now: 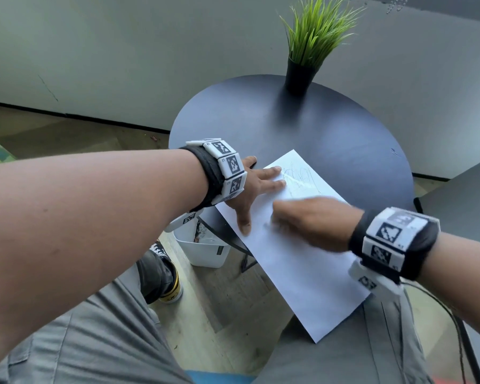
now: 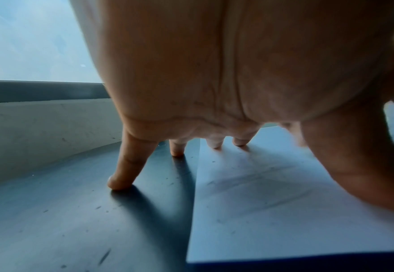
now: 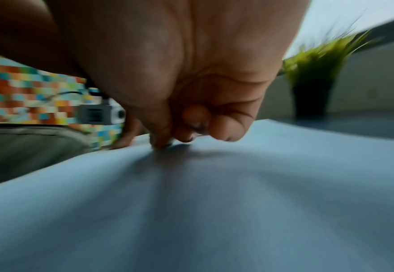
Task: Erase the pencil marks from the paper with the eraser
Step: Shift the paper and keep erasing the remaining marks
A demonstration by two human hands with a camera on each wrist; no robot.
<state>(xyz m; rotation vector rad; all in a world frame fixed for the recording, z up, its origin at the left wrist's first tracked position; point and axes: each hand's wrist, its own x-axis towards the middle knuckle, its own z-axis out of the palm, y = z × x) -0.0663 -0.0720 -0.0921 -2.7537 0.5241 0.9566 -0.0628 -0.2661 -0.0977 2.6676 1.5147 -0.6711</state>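
A white sheet of paper lies slantwise on the round dark table, its near end hanging past the table edge. Faint pencil scribbles sit near its far end. My left hand lies flat on the sheet's left part, fingers spread; in the left wrist view its fingertips press on paper and table. My right hand is motion-blurred over the middle of the sheet. Its curled fingers are bunched and pressed onto the paper; the eraser among them is almost wholly hidden.
A potted green plant stands at the table's far side, also in the right wrist view. Below the table's left edge are a white bin and my shoe. A second dark surface is on the right.
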